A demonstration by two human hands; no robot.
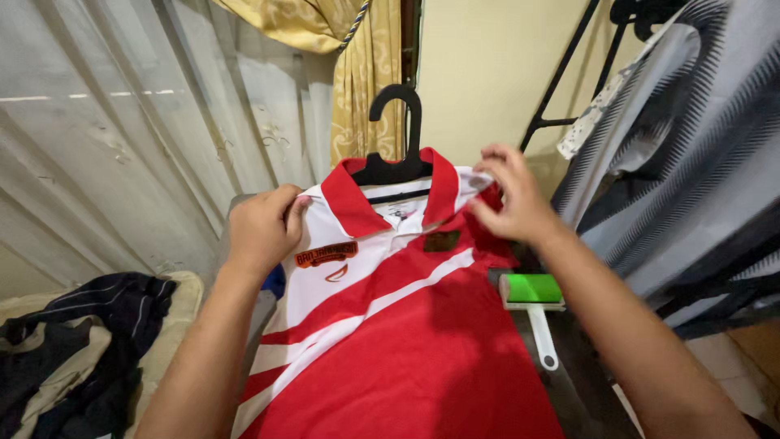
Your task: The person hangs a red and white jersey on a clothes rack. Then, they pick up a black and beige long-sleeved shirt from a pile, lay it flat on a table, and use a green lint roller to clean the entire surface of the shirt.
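Red-white polo shirt [390,325] lies flat on surface, black hanger [398,154] already inside collar. Left hand [262,229] grip clamped on one shoulder, right hand [512,195] grip pinching other. Shoulders still need settling, by look; lint roller [534,305] untouched beside.

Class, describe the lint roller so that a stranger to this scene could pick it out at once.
Start at the red and white polo shirt on its black plastic hanger. Just past the shirt's edge, under the right hand, lies the lint roller: the only bright green thing, with a white handle.
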